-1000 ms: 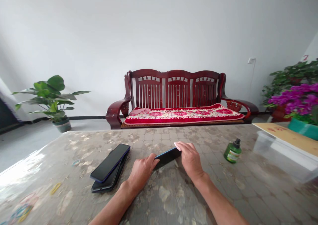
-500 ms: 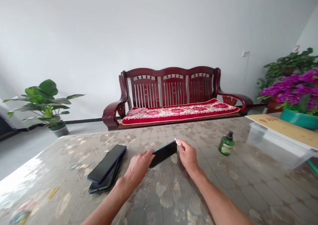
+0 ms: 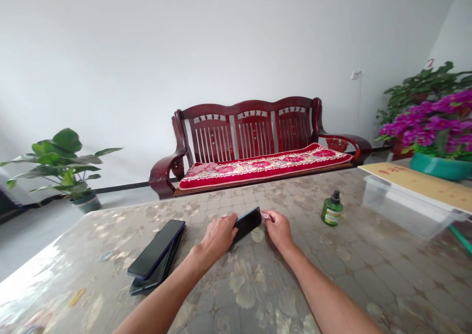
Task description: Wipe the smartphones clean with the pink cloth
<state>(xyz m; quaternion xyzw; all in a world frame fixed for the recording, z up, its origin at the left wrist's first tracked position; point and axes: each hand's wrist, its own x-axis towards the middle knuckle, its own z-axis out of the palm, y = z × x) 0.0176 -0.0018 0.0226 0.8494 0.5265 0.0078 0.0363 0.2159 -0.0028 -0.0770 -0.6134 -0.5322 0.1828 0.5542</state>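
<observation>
My left hand (image 3: 220, 233) is closed round the left part of a dark smartphone (image 3: 248, 224). The phone is tilted up above the table, its black screen toward me and a bluish edge on top. At its right end, my right hand (image 3: 278, 229) pinches a small whitish-pink piece (image 3: 264, 216), too small to tell whether it is cloth, tissue or something else. The piece is against or very near the phone's short edge. To the left of my left forearm, a second smartphone (image 3: 157, 249) with a blue edge lies on top of another dark phone (image 3: 151, 284).
On the patterned table (image 3: 291, 285) stand a green bottle (image 3: 332, 209) with a black top and a clear plastic box (image 3: 401, 206) under a tan board (image 3: 416, 179). A yellow band (image 3: 76, 297) lies at left. Beyond the table is a wooden bench (image 3: 254, 127).
My left hand has slid right along the phone and covers more of it. The whitish-pink piece has dropped from the phone's top right corner to lower on its right end. The view has shifted slightly.
</observation>
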